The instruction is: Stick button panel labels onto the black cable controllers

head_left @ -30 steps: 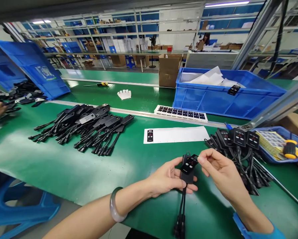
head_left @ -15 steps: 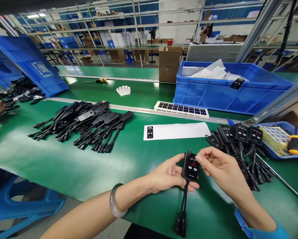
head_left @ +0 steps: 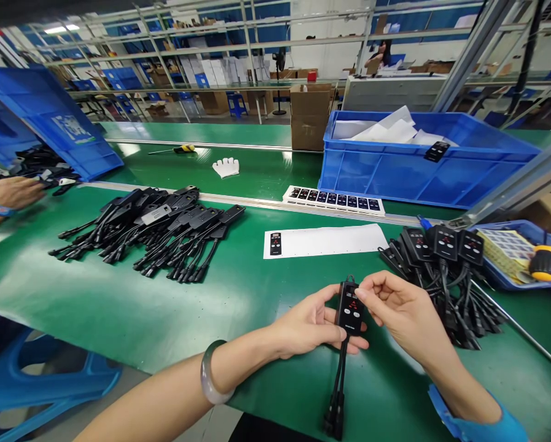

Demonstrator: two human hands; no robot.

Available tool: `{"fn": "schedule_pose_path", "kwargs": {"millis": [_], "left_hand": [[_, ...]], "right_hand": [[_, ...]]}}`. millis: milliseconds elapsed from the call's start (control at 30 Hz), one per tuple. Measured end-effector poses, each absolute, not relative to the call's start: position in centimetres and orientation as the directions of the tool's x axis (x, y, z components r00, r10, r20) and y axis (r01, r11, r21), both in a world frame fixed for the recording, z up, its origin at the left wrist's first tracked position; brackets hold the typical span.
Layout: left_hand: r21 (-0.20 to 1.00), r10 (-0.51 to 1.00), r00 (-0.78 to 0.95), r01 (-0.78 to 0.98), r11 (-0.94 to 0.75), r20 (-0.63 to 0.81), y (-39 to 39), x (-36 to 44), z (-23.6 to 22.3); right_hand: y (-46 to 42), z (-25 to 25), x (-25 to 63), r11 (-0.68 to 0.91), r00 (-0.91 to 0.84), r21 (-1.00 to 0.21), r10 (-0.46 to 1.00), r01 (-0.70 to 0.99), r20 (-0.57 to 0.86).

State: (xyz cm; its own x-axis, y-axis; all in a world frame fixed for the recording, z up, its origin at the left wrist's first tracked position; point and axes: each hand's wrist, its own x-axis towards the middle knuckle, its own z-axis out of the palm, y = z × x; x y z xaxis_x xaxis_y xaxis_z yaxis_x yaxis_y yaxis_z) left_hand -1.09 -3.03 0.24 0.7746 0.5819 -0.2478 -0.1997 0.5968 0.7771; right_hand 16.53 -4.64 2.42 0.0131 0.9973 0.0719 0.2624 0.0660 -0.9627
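My left hand (head_left: pixel 308 319) holds a small black controller (head_left: pixel 342 307) from the left, thumb along its lower edge and fingers behind. Two short black cables (head_left: pixel 337 387) hang from it, ending in connectors. Its front bears a black label (head_left: pixel 353 314) with red marks and white button spots. Thumb and forefinger of my right hand (head_left: pixel 407 310) pinch at the label's upper right corner; the pinched edge is partly hidden. Beyond my hands lies a white backing sheet (head_left: pixel 326 242) with one black label (head_left: pixel 275 244) at its left end.
Left of my hands lies a pile of cabled black controllers (head_left: pixel 165 221); labelled ones (head_left: pixel 445 242) lie at right. Behind are a label strip (head_left: pixel 333 200), a blue crate (head_left: pixel 395 172) and a cardboard box (head_left: pixel 310 116). A co-worker's hand (head_left: pixel 15 193) is at far left.
My right fingertips have shifted slightly left over the controller's top. My left hand still holds the controller. At far left, the co-worker's hand has moved further into view.
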Motion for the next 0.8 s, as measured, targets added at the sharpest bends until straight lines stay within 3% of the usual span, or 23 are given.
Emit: {"fn": "schedule_pose_path", "kwargs": {"millis": [800], "left_hand": [[0.826, 0.63, 0.736, -0.179, 0.534, -0.247, -3.31, -0.49, -0.32]], "right_hand": [[-4.69, 1.53, 16.09, 0.006, 0.112, -0.965, 0.993, 0.263, 0.037]]}}
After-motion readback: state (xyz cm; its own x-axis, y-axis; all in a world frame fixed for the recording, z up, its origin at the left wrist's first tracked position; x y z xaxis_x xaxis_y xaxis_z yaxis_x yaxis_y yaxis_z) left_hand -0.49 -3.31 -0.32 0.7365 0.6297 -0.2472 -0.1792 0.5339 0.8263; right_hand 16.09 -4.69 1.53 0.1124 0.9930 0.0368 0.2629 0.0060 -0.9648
